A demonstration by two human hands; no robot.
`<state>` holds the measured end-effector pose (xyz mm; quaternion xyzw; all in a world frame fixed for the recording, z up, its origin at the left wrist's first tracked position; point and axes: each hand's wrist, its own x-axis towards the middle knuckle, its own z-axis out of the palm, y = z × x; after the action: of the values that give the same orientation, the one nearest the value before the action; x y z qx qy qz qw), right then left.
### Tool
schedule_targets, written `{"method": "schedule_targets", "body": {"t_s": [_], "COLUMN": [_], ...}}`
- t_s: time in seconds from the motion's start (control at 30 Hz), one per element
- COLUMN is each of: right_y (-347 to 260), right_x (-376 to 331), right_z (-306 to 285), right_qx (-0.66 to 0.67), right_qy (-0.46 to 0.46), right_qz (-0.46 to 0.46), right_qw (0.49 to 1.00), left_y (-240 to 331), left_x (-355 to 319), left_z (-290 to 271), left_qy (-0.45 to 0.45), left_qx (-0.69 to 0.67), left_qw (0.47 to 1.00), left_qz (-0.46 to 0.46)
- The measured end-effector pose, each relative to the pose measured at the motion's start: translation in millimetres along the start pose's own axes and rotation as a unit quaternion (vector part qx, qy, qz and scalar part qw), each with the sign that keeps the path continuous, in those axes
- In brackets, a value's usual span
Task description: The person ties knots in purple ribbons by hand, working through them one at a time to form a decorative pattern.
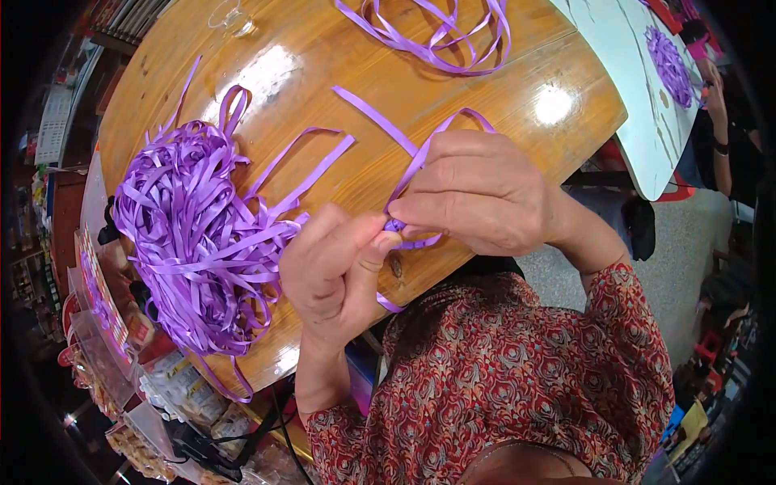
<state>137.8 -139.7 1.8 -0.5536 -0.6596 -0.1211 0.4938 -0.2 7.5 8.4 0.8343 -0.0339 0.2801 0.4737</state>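
My left hand [335,263] and my right hand [481,194] meet over the near part of the wooden table. Between them they pinch a small folded or knotted bit of purple ribbon [394,225]; its exact form is mostly hidden by the fingertips. Loose lengths of purple ribbon [372,117] run from around my right hand onto the tabletop. Just left of my left hand lies a large tangled heap of purple ribbon [194,234], with several strands trailing toward my fingers.
More loops of ribbon [453,48] lie at the far side of the wooden table [558,69]. A clear glass [234,20] stands far left. At right is a white marbled table [647,145] with another purple ribbon pile [669,69] and another person's hand [714,93]. Packaged goods [182,384] crowd the lower left.
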Motion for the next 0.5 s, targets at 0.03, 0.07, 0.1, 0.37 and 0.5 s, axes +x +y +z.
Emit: {"method": "schedule_targets", "body": {"t_s": [0.03,0.07,0.1,0.37,0.5], "right_y": [-0.9,-1.8,-4.0,-7.2,-13.3], "right_x": [0.8,1.6,3.2,5.2,10.2], "right_z": [-3.3,-6.2,-7.0,-12.6,-23.8], "right_qx": [0.001,0.001,0.002,0.249,0.351], "right_qy": [-0.021,-0.042,-0.042,-0.128,-0.197], "right_qz": [-0.003,-0.006,-0.005,0.163,0.343], "right_qw": [1.0,0.999,0.999,0.946,0.849], "left_y": [2.1,4.1,6.0,0.1,-3.7], "left_x": [0.1,0.0,-0.4,-3.5,-4.2], "left_z": [0.1,0.3,-0.3,2.5,6.1], "left_qy": [-0.001,-0.009,-0.017,-0.031,-0.039], "left_qx": [-0.002,0.02,0.044,0.122,0.122], "left_qw": [1.0,1.0,0.999,0.98,0.976], "left_qz": [0.0,0.006,0.011,0.157,0.177]}}
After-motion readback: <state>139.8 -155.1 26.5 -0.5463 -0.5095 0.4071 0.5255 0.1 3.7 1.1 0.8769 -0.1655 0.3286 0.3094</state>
